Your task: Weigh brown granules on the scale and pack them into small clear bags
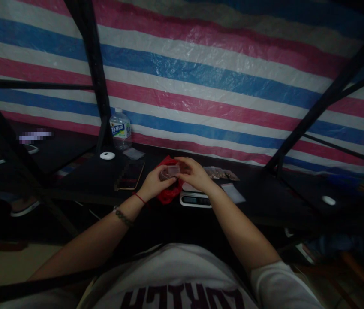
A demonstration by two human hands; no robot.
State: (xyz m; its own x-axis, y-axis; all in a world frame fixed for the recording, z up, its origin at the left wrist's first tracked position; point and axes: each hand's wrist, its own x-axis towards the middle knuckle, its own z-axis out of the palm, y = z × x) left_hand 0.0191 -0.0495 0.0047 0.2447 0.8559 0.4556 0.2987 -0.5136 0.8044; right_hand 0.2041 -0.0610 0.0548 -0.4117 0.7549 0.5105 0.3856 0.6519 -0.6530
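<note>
My left hand and my right hand meet over an open red plastic bag. Between their fingers is a small clear plastic bag, pinched from both sides. A rounded, see-through edge shows beside my left fingers; whether it belongs to a separate cup I cannot tell. Under my right wrist stands a white digital scale with a lit display, partly covered by my forearm. Several small filled clear packets lie behind my right hand. To the right of the scale rests a flat clear zip bag.
Left of my hands lie a phone, a white rounded device and a clear sachet. A clear bottle stands behind them. Dark metal posts frame the black table, and a striped plastic sheet hangs behind.
</note>
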